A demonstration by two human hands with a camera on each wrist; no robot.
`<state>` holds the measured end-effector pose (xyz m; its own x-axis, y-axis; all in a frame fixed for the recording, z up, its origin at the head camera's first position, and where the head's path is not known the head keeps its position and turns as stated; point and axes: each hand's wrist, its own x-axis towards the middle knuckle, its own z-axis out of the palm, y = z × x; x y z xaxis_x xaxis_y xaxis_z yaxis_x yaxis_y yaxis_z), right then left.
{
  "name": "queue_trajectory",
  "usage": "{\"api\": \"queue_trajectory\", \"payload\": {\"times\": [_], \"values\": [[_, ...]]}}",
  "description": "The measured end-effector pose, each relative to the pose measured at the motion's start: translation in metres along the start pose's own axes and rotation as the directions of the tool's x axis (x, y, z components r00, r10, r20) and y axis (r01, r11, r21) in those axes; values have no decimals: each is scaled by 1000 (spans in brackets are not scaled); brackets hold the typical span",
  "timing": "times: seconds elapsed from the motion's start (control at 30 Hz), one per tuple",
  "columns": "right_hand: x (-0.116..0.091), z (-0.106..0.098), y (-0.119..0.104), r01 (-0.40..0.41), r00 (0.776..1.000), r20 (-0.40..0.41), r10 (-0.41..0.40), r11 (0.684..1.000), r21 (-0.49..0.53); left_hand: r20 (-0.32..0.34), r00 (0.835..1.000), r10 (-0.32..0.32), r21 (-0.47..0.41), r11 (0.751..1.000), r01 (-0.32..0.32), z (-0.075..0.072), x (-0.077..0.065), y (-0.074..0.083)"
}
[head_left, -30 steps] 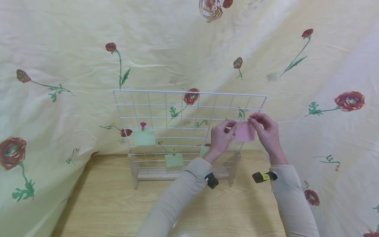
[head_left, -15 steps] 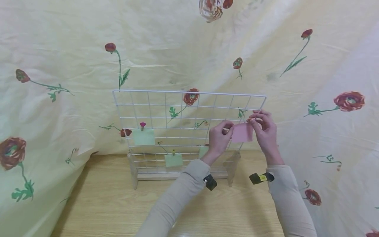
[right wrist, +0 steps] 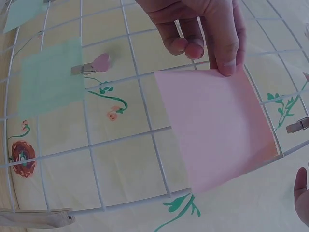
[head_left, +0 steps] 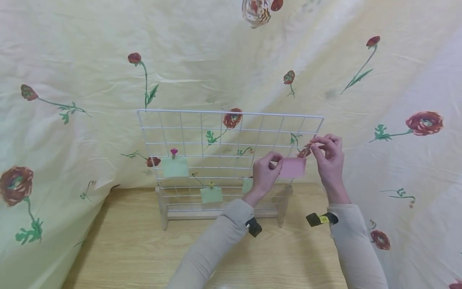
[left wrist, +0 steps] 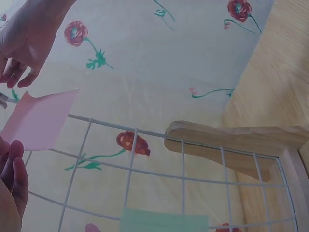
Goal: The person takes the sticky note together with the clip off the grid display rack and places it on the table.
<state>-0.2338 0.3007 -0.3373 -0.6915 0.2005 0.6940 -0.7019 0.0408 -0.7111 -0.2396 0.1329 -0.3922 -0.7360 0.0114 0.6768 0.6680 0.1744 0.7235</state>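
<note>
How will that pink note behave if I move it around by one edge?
Likely very light: the pink note looks like a thin sheet. It may hold its shape, spreading nearly flat from the left hand pinching one edge. Pushed, it would probably bend easily; one corner curls in the left wrist view.

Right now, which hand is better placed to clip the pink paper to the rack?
Your right hand, I'd say: it appears to pinch the clip beside the edge of the pink paper. Your left hand is busy pinching that paper in front of the rack.
</note>
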Motion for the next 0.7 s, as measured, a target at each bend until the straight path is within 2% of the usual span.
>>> {"api": "queue_trajectory", "payload": {"times": [0.3,0.53,0.7], "values": [[-18,-5,6,-33,996,84,39,997,-71,1,999,-50,-1,999,50,-14,-14,-8],[-34,-6,9,-98,993,55,101,994,-58,0,997,-78,-15,997,78,-23,-25,-19],[-43,-7,12,-145,987,69,147,989,-35,-4,996,-94,-27,995,94,-31,-32,-26]]}}
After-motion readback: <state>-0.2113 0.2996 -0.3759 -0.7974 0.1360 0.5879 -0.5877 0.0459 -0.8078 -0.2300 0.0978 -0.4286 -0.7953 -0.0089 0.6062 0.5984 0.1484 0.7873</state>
